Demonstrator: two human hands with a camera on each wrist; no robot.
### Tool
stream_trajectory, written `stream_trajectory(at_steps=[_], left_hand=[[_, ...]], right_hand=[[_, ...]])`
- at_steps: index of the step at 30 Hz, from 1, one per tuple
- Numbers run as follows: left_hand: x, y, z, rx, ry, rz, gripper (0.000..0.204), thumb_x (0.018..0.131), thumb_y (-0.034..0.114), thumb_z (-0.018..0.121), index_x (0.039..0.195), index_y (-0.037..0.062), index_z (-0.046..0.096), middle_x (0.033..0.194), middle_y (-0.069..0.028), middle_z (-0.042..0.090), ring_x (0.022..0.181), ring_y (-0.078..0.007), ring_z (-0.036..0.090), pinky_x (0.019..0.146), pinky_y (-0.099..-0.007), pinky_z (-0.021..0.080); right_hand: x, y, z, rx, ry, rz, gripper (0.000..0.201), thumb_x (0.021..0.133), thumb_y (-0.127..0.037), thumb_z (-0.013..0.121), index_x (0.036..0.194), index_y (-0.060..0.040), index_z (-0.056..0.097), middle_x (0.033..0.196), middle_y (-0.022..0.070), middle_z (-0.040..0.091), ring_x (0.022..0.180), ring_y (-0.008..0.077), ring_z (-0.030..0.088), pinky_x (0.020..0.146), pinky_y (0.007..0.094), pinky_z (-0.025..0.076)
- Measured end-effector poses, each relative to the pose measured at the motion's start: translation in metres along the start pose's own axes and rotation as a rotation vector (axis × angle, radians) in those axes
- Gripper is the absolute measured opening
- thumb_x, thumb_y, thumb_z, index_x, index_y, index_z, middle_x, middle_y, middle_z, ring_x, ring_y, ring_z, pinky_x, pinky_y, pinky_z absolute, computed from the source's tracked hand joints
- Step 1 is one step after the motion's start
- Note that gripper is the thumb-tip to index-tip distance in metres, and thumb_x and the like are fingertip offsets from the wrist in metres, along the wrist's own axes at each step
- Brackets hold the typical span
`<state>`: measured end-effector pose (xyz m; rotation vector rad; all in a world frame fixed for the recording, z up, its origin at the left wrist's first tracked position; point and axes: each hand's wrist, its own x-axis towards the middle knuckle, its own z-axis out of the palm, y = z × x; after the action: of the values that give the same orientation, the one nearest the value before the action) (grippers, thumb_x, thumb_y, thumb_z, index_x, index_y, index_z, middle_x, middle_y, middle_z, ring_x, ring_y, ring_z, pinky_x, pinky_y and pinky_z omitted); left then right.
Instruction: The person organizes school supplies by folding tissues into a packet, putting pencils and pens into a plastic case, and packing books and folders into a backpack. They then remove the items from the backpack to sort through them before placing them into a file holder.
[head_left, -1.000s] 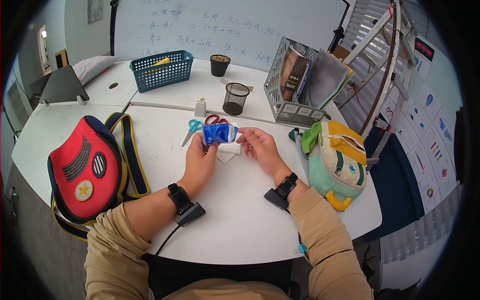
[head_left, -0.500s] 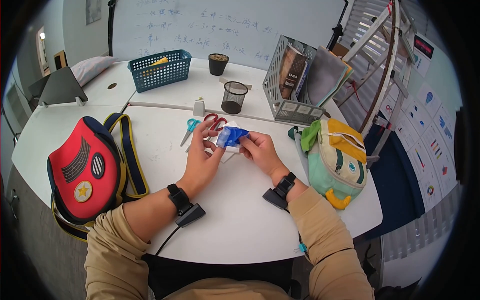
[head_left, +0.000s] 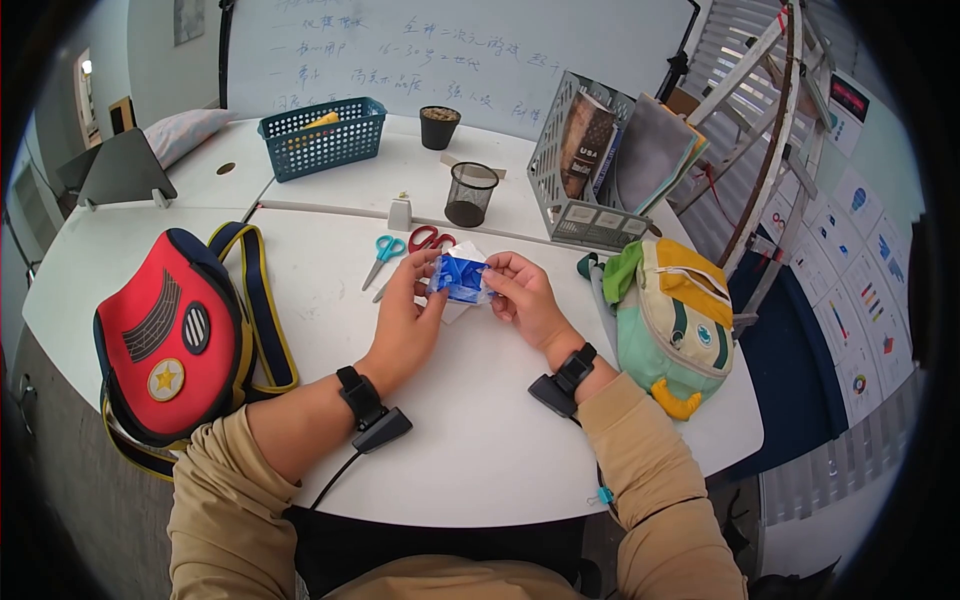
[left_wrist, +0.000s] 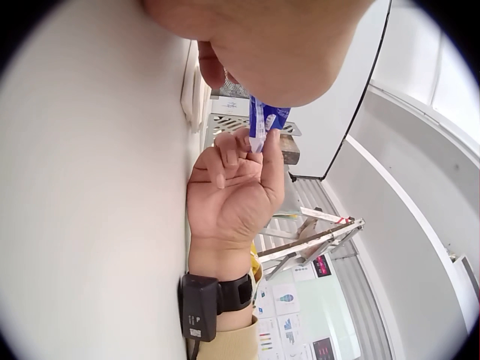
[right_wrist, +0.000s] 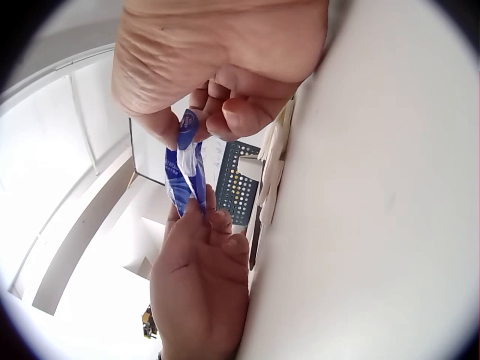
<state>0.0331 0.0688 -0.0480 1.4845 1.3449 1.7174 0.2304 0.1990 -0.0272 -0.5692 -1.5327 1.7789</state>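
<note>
A crinkled blue plastic packet (head_left: 462, 280) with clear and whitish parts is held up between both hands above the table. My left hand (head_left: 402, 318) pinches its left end between thumb and fingers. At the right end, the thumb and fingers of my right hand (head_left: 532, 302) grip it. Seen from the right wrist, the packet (right_wrist: 177, 176) has white markings and a blue flap beside the right thumb. Behind the hands lies white folded paper (head_left: 463, 249), partly hidden by them. Teal-handled scissors (head_left: 388, 247) and red-handled scissors (head_left: 430, 239) lie just beyond the left hand.
To the left sits a red bag (head_left: 180, 340), to the right a green and cream backpack (head_left: 670, 320). Farther back stand a mesh pen cup (head_left: 470, 195), a teal basket (head_left: 325, 145), a small plant pot (head_left: 438, 128) and a grey file holder (head_left: 575, 220).
The packet has gone from the left hand to the right, and now both hands hold it. The left fingers, spread half a second ago, have closed on its left end.
</note>
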Motion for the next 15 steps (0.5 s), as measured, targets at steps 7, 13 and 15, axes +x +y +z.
stream_trajectory(at_steps=[7,13,15], left_hand=[[0.000,-0.007,0.002,0.002,0.078,-0.032,0.051,0.113,0.010,0.066,0.159,0.0005,0.045,0.142,-0.0111,0.061,0.107,-0.0113,0.061,0.079,-0.0277,0.060],[0.002,-0.009,0.002,-0.049,0.132,-0.089,0.049,0.111,0.007,0.068,0.154,0.0008,0.045,0.139,-0.0127,0.063,0.105,-0.0148,0.061,0.084,-0.0302,0.058],[0.001,-0.008,0.002,-0.046,0.140,-0.089,0.047,0.111,0.006,0.068,0.153,0.0010,0.046,0.138,-0.0123,0.063,0.105,-0.0147,0.061,0.084,-0.0303,0.058]], right_hand=[[0.005,0.001,-0.008,0.118,0.106,0.016,0.036,0.113,-0.026,0.079,0.138,-0.0034,0.066,0.106,0.0033,0.074,0.073,0.0083,0.066,0.052,0.0223,0.044],[0.015,0.011,-0.008,0.174,0.211,-0.193,0.079,0.117,-0.028,0.072,0.174,0.0010,0.025,0.153,0.0187,0.063,0.139,0.0297,0.069,0.109,0.0399,0.062],[0.019,0.015,-0.012,0.148,0.215,-0.271,0.082,0.117,-0.026,0.071,0.175,0.0019,0.019,0.159,0.0216,0.059,0.151,0.0337,0.061,0.121,0.0463,0.057]])
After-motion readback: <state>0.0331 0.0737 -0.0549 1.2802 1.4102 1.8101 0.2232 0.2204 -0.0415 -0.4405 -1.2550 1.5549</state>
